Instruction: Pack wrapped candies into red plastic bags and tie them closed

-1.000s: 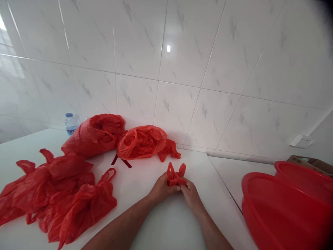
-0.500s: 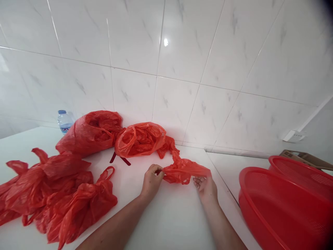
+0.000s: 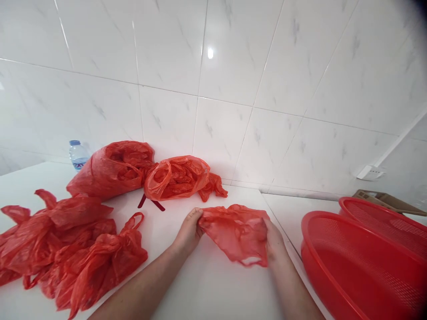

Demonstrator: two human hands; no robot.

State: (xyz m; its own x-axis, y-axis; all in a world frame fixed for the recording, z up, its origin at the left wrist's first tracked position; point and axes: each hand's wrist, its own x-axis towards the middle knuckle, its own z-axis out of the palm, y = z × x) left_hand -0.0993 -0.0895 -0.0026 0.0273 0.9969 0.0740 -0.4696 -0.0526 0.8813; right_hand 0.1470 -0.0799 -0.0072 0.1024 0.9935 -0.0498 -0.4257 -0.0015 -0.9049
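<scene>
L hand (image 3: 189, 231) & R hand (image 3: 274, 235) grip red carrier bag (image 3: 236, 231), stretched btwn. Plastic btl (image 3: 75, 151) at its 10 o'clock, label (image 3: 79, 165) illegible; surface edge (image 3: 295, 250) at 3, near R hand.

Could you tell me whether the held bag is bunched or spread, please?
Spread: the held bag stretches wide between the left hand and right hand.

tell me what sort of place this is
Perhaps a kitchen or small workroom, though the view can't settle it: a marbled tile wall, a white tabletop and red perforated baskets suggest somewhere easily wiped down.
</scene>
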